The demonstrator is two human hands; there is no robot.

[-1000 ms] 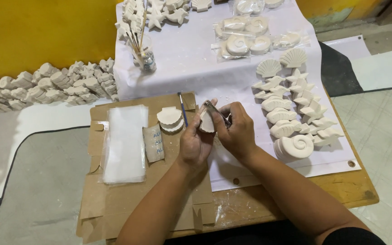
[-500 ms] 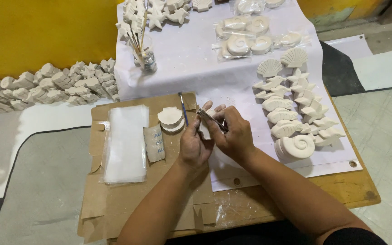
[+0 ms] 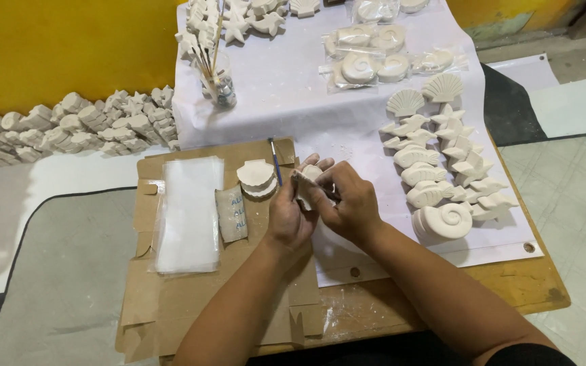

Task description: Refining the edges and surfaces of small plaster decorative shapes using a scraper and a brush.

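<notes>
- Both hands have drawn closer together since a second ago: left hand point(image 3: 291, 215) cradles the cast point(image 3: 305, 188)
- Right hand point(image 3: 348, 203) now pinches its top edge; the thin tool seen earlier is hidden
- Brush point(image 3: 275, 161) and shell point(image 3: 256, 177) lie unmoved

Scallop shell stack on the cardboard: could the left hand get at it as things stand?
Probably yes. The scallop shell stack lies just beyond the left hand, nothing between, though both hands are busy holding a small white piece.

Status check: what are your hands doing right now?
Left hand and right hand both gripping a small white cast. Shell stack and brush beside. Nothing blocking.
</notes>
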